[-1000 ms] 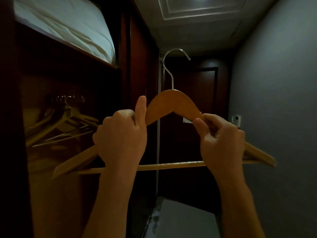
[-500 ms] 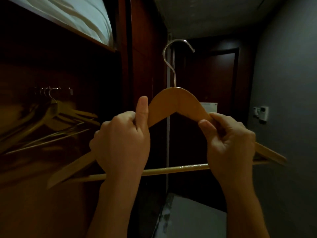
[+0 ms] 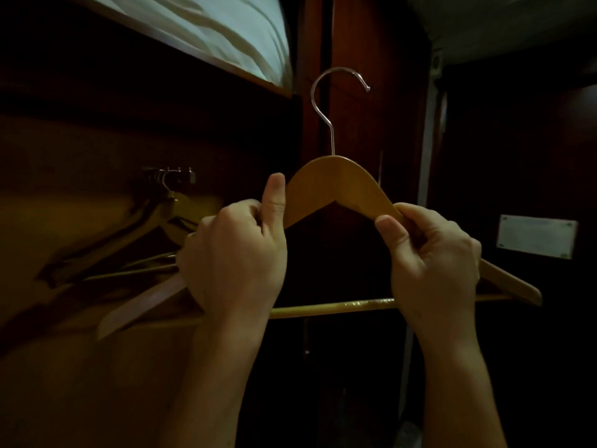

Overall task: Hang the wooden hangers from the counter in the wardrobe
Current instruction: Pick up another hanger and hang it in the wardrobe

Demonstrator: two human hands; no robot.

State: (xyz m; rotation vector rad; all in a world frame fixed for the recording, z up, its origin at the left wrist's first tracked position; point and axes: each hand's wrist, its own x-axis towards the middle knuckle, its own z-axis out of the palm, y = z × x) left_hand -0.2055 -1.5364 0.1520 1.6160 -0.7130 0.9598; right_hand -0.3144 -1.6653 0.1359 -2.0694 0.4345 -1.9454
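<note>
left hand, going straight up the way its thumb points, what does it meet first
Probably the shelf edge under the white bedding, above the left hand gripping the wooden hanger; depth unclear.

Dim light; white bedding (image 3: 226, 30) on upper shelf (image 3: 193, 54), dark wood panel (image 3: 371, 124) centre, white plaque (image 3: 536, 236) right

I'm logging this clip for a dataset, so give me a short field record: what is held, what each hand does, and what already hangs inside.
held: wooden hanger, upright
left hand: grips the hanger's left arm, thumb up
right hand: grips its right arm
hook: on top, caught on nothing
already hung: other hangers on the rail inside the wardrobe, left of the hands
shelf above: white bedding
state: held hanger not yet hung
</note>
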